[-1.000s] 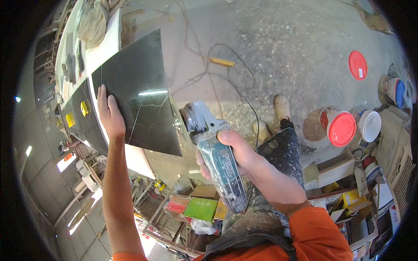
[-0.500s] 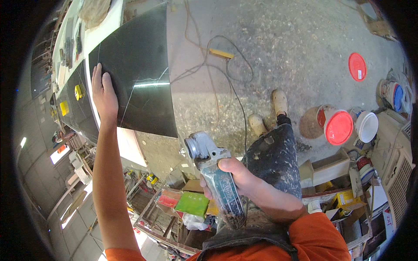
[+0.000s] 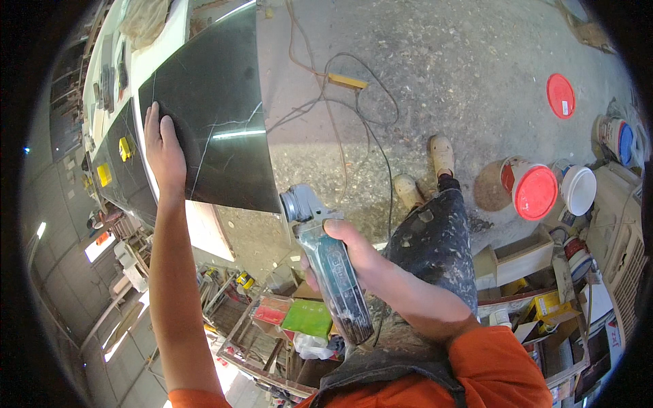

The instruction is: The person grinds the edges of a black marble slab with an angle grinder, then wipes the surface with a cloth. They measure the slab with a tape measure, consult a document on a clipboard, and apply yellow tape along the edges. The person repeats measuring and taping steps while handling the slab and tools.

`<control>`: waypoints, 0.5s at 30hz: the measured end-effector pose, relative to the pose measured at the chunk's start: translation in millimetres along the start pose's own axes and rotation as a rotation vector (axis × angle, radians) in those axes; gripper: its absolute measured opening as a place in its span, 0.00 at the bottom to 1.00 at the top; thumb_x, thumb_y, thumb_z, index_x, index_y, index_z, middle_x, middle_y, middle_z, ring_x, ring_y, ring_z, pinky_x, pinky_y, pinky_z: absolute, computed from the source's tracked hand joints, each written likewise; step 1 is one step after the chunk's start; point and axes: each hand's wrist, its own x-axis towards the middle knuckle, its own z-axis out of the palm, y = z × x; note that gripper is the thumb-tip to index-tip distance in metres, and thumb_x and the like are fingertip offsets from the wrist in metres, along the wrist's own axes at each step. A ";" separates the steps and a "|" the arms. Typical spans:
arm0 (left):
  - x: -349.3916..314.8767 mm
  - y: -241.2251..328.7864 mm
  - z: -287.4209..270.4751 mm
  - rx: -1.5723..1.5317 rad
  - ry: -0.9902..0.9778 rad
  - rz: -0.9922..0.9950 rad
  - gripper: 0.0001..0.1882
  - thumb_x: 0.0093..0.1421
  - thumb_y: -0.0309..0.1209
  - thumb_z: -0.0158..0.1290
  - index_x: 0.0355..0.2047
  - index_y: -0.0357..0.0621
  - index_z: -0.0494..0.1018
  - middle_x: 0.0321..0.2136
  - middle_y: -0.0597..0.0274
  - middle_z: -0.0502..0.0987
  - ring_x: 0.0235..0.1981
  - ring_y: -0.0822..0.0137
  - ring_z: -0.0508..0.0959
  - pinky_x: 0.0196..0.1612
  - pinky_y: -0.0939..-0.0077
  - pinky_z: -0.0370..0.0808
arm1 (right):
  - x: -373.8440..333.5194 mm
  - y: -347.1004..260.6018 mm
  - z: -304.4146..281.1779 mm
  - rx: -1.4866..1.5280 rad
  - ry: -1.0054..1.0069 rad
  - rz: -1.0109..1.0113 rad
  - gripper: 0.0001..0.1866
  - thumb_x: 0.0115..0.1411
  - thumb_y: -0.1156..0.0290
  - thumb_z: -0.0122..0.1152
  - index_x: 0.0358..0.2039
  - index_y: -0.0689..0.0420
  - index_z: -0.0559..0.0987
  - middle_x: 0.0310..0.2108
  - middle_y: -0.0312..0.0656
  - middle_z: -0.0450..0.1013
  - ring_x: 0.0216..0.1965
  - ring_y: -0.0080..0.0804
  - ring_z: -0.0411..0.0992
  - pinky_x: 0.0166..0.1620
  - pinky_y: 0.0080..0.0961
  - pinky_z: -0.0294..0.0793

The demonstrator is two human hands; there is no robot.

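Observation:
A glossy black slab with thin white veins [image 3: 218,88] lies at the upper left, a bright streak of light reflected across it. Flat on its left edge rests my left hand [image 3: 164,153], fingers stretched out and holding nothing. My right hand [image 3: 350,248] is wrapped round the body of a teal and silver angle grinder [image 3: 333,268], thumb on top. The grinder's metal head reaches the slab's near right corner; I cannot tell whether they touch. Its disc is mostly hidden on the far side of the head.
A dark cord [image 3: 373,129] trails over the concrete floor past a yellow bar [image 3: 347,81]. Red-lidded and white buckets [image 3: 535,193] stand at the right, near a wooden box [image 3: 524,258]. Below is a cluttered rack with a green box [image 3: 306,317]. Two yellow tape measures [image 3: 124,149] sit on another dark slab.
My right hand has brought the grinder up and slightly left, so its head is now at the slab's near corner. The left hand stays on the slab.

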 end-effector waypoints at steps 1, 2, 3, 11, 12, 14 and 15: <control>-0.9 2.2 -1.3 0.009 -0.001 -0.003 0.30 0.73 0.41 0.41 0.68 0.33 0.65 0.70 0.42 0.64 0.72 0.50 0.62 0.74 0.64 0.53 | 1.5 -2.6 2.1 0.006 -0.007 -0.004 0.27 0.62 0.43 0.58 0.46 0.56 0.76 0.33 0.47 0.77 0.27 0.43 0.80 0.29 0.39 0.81; -2.6 3.7 -2.7 0.019 -0.002 -0.006 0.30 0.73 0.41 0.41 0.68 0.33 0.65 0.70 0.42 0.64 0.72 0.50 0.62 0.74 0.64 0.53 | 2.7 -5.6 4.9 0.013 -0.014 -0.008 0.27 0.62 0.43 0.58 0.46 0.56 0.76 0.33 0.47 0.77 0.27 0.43 0.80 0.29 0.39 0.81; -2.8 3.2 -1.1 0.023 -0.001 -0.008 0.30 0.73 0.41 0.41 0.68 0.33 0.65 0.70 0.42 0.64 0.73 0.50 0.61 0.74 0.64 0.53 | 5.7 -11.3 6.8 0.016 -0.019 -0.016 0.27 0.62 0.43 0.58 0.46 0.56 0.76 0.33 0.47 0.77 0.27 0.43 0.80 0.28 0.39 0.81; -4.4 4.7 -2.9 0.075 -0.012 0.004 0.29 0.73 0.39 0.40 0.69 0.34 0.65 0.69 0.42 0.65 0.72 0.49 0.61 0.74 0.61 0.53 | 29.9 -73.6 44.8 -0.088 0.062 -0.145 0.30 0.63 0.41 0.56 0.47 0.58 0.75 0.34 0.51 0.77 0.28 0.45 0.80 0.31 0.43 0.83; -4.1 5.2 -2.8 0.076 -0.008 0.007 0.29 0.73 0.38 0.40 0.69 0.34 0.65 0.69 0.42 0.65 0.72 0.49 0.61 0.74 0.61 0.53 | 34.6 -82.9 49.7 -0.105 0.056 -0.159 0.30 0.64 0.40 0.54 0.47 0.58 0.76 0.34 0.52 0.77 0.28 0.46 0.80 0.32 0.43 0.82; -4.1 1.4 -3.6 0.078 -0.017 0.021 0.29 0.73 0.38 0.40 0.68 0.34 0.65 0.70 0.42 0.64 0.73 0.49 0.61 0.74 0.61 0.53 | 44.3 -101.4 55.3 -0.139 0.017 -0.202 0.31 0.65 0.40 0.52 0.48 0.58 0.76 0.33 0.52 0.78 0.28 0.47 0.80 0.33 0.44 0.81; -4.5 -1.5 -3.8 0.080 -0.020 0.026 0.29 0.73 0.38 0.40 0.68 0.33 0.65 0.70 0.41 0.64 0.73 0.49 0.61 0.74 0.61 0.53 | 48.0 -110.6 59.5 -0.155 0.014 -0.222 0.31 0.65 0.40 0.52 0.48 0.58 0.76 0.33 0.52 0.77 0.28 0.47 0.80 0.33 0.44 0.82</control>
